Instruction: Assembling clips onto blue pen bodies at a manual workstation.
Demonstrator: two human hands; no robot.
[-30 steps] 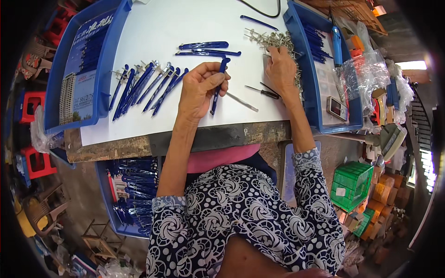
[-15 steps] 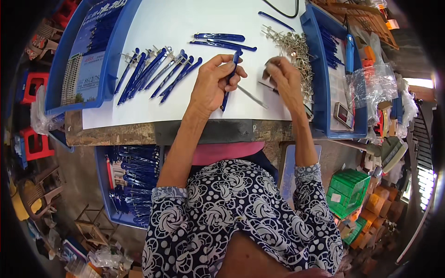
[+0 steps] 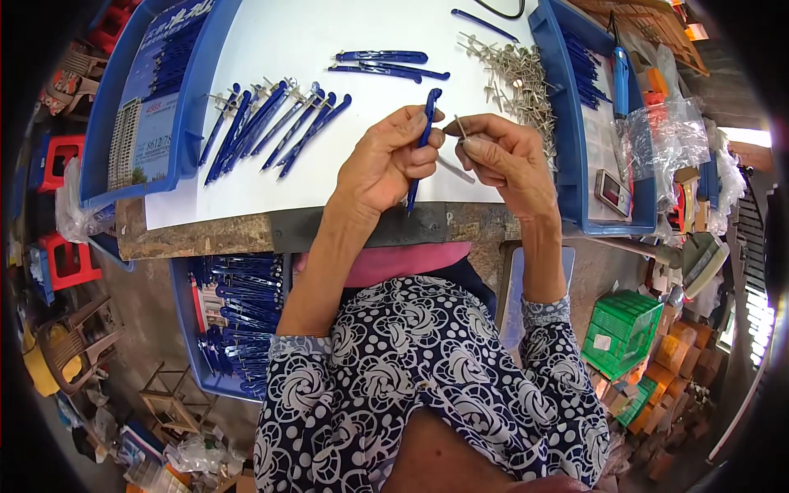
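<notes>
My left hand grips a slender dark-blue plastic piece with a hooked upper end, held nearly upright above the white paper. Close beside it, my right hand pinches a small thin metal pin between thumb and fingers, its tip near the left fingers. Whether the pin touches the blue piece cannot be made out. A flat silvery strip lies on the paper behind the hands, partly hidden. Past the right hand is a heap of metal pins with flat heads.
Similar blue pieces, several with metal pins, lie in a row at left; others lie farther back. Blue trays flank the paper, left and right. Another blue bin of blue pieces stands below the table edge.
My right hand has come from beside the pin heap toward my left hand, now showing a metal pin in its fingers. The left hand still holds the blue piece, slightly lower.
</notes>
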